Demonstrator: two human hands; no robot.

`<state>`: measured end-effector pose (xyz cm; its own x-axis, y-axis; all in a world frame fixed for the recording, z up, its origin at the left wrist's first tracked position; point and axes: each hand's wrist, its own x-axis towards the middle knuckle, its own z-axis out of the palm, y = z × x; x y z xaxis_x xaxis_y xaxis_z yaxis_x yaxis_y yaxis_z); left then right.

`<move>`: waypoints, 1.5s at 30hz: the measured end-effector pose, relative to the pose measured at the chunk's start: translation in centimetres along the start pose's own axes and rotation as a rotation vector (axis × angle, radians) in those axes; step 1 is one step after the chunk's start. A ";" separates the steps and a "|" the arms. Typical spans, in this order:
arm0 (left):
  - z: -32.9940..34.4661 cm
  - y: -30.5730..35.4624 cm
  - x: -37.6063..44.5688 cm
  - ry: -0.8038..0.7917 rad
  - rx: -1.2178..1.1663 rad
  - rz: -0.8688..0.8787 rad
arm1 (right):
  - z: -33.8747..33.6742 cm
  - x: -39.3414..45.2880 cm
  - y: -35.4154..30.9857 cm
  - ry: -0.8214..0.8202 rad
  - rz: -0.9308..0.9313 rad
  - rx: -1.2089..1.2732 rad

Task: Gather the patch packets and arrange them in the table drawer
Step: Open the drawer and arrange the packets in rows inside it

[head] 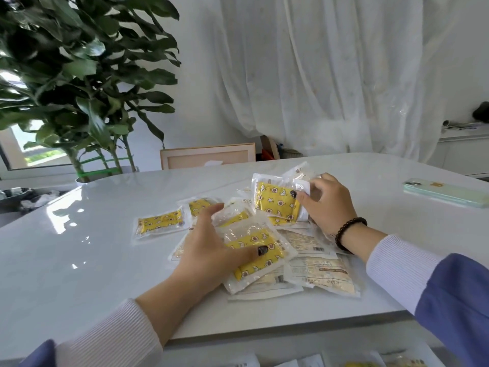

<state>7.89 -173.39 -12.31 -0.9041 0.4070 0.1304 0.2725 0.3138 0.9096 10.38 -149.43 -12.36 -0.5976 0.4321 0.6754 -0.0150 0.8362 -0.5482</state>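
A lone yellow packet lies flat on the white surface, left of the pile. The left hand is spread wide, fingers straight, thumb pressing a yellow packet in the pile. The right hand pinches an upright packet at the pile's far side. More packets lie in the drawer below. A phone rests far right.

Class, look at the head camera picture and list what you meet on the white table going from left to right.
Lone yellow packet → left hand → yellow packet under its thumb → upright yellow packet → right hand → beaded bracelet → phone.
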 end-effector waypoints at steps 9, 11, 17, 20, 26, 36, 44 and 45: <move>-0.3 -0.4 0.3 0.098 -0.212 -0.049 | -0.3 -0.2 -0.1 -0.032 0.048 -0.279; -0.3 -0.5 0.5 0.118 -0.248 -0.070 | -0.6 0.0 -0.6 -0.089 -0.135 -0.336; -0.4 -1.1 1.0 0.120 -0.312 -0.102 | 1.1 0.0 -1.2 -0.680 -0.293 -0.356; -0.4 -1.1 1.1 0.117 -0.326 -0.109 | 1.0 0.2 -1.3 -0.681 -0.271 -0.355; -0.5 -0.8 0.8 0.104 -0.364 -0.123 | 1.3 0.5 -2.2 -0.652 -0.312 -0.466; -0.5 -0.7 0.8 0.109 -0.400 -0.103 | 1.7 0.3 -1.9 -0.349 -0.041 -0.124; -0.9 -0.2 0.2 0.176 -0.313 -0.016 | -0.4 -0.3 -1.5 -0.076 0.263 0.592; -1.0 -0.2 0.2 0.200 -0.256 0.010 | -0.6 -0.8 -1.5 -0.118 0.279 0.640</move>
<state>7.38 -174.21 -12.05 -0.9555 0.2244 0.1913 0.2126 0.0748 0.9743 11.35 -150.80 -11.82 -0.7301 0.5313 0.4297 -0.2955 0.3215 -0.8996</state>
